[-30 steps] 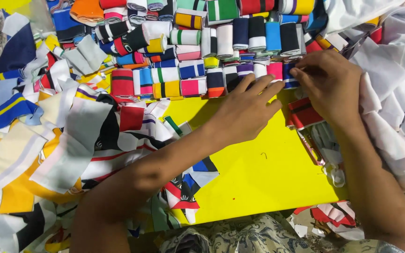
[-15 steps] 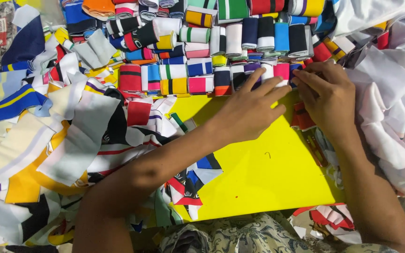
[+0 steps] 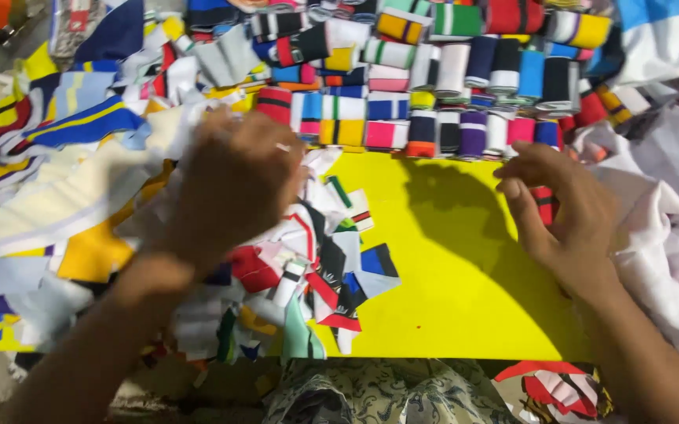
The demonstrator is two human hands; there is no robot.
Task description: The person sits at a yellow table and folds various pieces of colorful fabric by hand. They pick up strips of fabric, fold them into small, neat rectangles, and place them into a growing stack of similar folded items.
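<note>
My left hand (image 3: 233, 184) is over the loose heap of coloured fabric strips (image 3: 80, 196) at the left, blurred with motion, its fingers curled down into the scraps; whether it grips one I cannot tell. My right hand (image 3: 563, 208) hovers at the right edge of the yellow sheet (image 3: 449, 267), fingers apart and bent, holding nothing. Just beyond it lies a red and black striped piece (image 3: 544, 206). Rows of folded striped fabric bands (image 3: 433, 129) lie side by side along the sheet's far edge.
A pile of white cloth (image 3: 665, 212) lies at the right. More rolled bands (image 3: 449, 31) are stacked at the top. Small cut scraps (image 3: 331, 275) lie on the near left of the sheet. Patterned fabric (image 3: 378, 392) is at the bottom.
My left hand has left the row of folded bands and swung left onto the scrap heap. My right hand has drawn back a little from the row, fingers spread.
</note>
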